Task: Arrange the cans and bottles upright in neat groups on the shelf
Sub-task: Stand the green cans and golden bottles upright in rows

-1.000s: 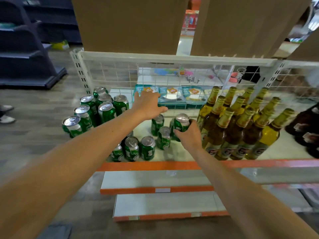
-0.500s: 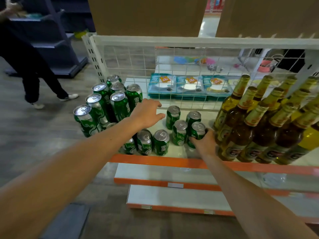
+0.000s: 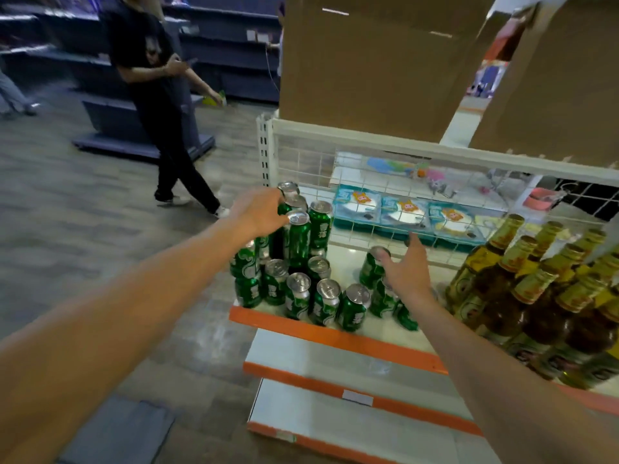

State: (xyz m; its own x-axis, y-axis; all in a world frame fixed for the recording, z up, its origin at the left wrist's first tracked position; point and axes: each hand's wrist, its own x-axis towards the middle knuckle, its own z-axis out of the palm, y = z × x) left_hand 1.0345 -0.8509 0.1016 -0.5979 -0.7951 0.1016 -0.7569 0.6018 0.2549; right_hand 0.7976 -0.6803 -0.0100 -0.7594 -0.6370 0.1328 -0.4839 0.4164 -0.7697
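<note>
Green cans (image 3: pixel 326 298) stand upright along the front left of the white shelf with the orange edge (image 3: pixel 338 334). Behind them a second tier of tall green cans (image 3: pixel 299 241) rises at the shelf's left end. My left hand (image 3: pixel 259 212) lies against the tops of these upper cans; whether it grips one is unclear. My right hand (image 3: pixel 407 269) hovers with fingers spread just right of a lone upright can (image 3: pixel 370 269), holding nothing. More cans (image 3: pixel 383 301) stand below its wrist. Amber bottles with gold foil necks (image 3: pixel 536 296) stand grouped on the right.
A white wire mesh (image 3: pixel 311 165) backs the shelf. Cardboard boxes (image 3: pixel 368 61) sit on the shelf above. Two lower shelves (image 3: pixel 335 360) jut out beneath. A person in black (image 3: pixel 157 95) walks across the aisle on the left, near dark shelving (image 3: pixel 100 128).
My left hand has moved left from above the middle cans to the stacked cans. My right hand has let go of its can and opened. The view has swung left.
</note>
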